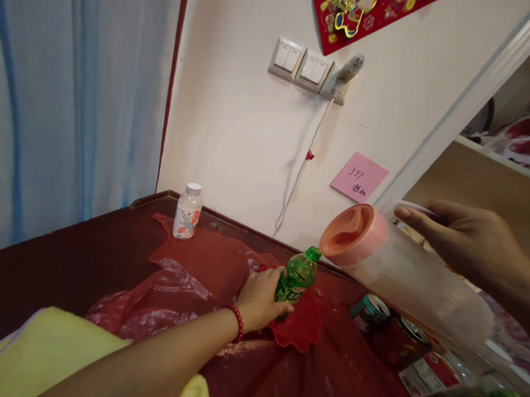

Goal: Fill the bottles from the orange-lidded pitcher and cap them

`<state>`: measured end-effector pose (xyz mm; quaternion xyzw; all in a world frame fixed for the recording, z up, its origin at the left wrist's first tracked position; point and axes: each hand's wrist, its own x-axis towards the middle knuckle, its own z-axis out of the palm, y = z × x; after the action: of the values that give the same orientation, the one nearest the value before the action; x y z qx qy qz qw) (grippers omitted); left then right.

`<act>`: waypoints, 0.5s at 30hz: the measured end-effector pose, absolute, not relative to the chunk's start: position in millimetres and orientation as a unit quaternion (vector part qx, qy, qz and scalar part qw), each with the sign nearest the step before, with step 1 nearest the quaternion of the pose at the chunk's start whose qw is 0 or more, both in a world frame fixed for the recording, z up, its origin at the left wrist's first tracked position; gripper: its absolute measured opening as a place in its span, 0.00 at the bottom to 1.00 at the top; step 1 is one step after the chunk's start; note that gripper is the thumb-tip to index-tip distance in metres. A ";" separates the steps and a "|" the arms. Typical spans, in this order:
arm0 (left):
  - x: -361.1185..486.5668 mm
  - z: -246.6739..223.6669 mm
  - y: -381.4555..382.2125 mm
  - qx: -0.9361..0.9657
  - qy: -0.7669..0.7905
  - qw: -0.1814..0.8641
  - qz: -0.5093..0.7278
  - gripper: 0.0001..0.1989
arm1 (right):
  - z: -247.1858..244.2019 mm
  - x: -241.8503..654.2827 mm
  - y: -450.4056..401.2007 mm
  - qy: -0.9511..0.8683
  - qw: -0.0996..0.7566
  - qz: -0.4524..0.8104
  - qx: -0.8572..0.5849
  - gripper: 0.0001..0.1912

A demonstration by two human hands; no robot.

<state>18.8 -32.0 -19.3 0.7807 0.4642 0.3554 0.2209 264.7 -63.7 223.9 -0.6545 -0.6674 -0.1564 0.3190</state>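
My left hand [263, 298], with a red bead bracelet on the wrist, is wrapped round a green plastic bottle [297, 276] with a green cap. The bottle leans slightly to the right above a red scalloped mat [299, 328]. On the right, my right hand [473, 248] grips the handle of a translucent pitcher [420, 279] with an orange lid [352, 233]. The pitcher is tilted, its lid end toward the bottle's cap. Whether lid and cap touch, I cannot tell.
A white-capped jar [187, 210] stands at the table's back edge. Red plastic sheeting [206, 259] and a yellow cloth [56, 348] lie on the dark red table [22, 279]. Below the pitcher are a green can [370, 312] and a dark red can [403, 339]. A white cable [297, 176] hangs along the wall.
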 end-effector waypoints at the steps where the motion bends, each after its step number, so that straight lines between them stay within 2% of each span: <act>1: 18.8 -19.2 -32.1 0.781 0.464 0.221 0.355 0.31 | 223.8 265.0 -63.8 -0.663 0.321 -0.150 -0.659 0.36; 15: 18.7 -18.6 -32.1 0.780 0.460 0.220 0.362 0.30 | 224.0 262.9 -65.0 -0.649 0.320 -0.134 -0.677 0.38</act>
<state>18.7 -32.1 -18.6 0.7802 0.4601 0.3621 0.2200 262.9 -65.0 224.0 -0.6766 -0.6493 -0.1336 0.3204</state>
